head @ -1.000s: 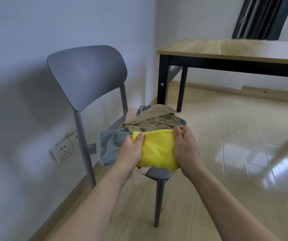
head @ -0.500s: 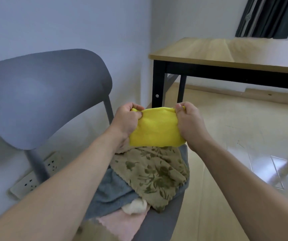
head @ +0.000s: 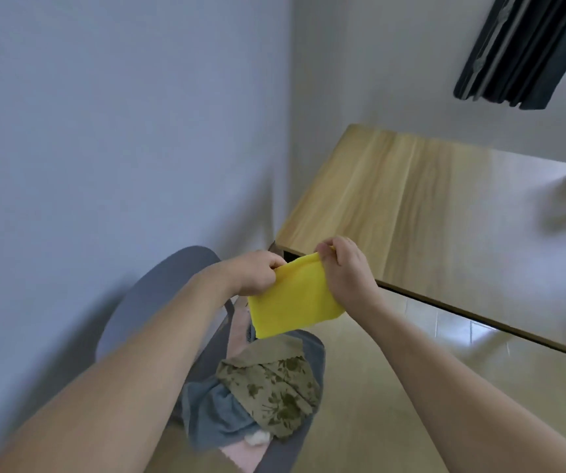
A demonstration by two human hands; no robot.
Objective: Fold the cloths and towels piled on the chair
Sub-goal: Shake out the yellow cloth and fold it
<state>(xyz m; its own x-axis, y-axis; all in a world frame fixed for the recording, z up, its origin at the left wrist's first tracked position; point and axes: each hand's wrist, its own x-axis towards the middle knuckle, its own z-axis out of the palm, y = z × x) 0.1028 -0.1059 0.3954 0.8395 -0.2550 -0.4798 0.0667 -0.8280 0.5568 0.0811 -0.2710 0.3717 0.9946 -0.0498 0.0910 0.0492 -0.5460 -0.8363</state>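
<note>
Just 1 yellow cloth (head: pixel 293 303) folded small, pinched at top by left hand (head: pixel 257 271) & right hand (head: pixel 346 268) — flowery cloth (head: pixel 271 392), blue towel (head: pixel 215 416), pink cloth (head: pixel 237 460) on chair (head: pixel 315 353) not folded yet.

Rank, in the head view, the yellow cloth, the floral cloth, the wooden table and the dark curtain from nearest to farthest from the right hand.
1. yellow cloth: pinched at its top edge by the right hand.
2. wooden table: just behind and right of that hand.
3. floral cloth: below, on the chair pile.
4. dark curtain: top right, by the far wall.
</note>
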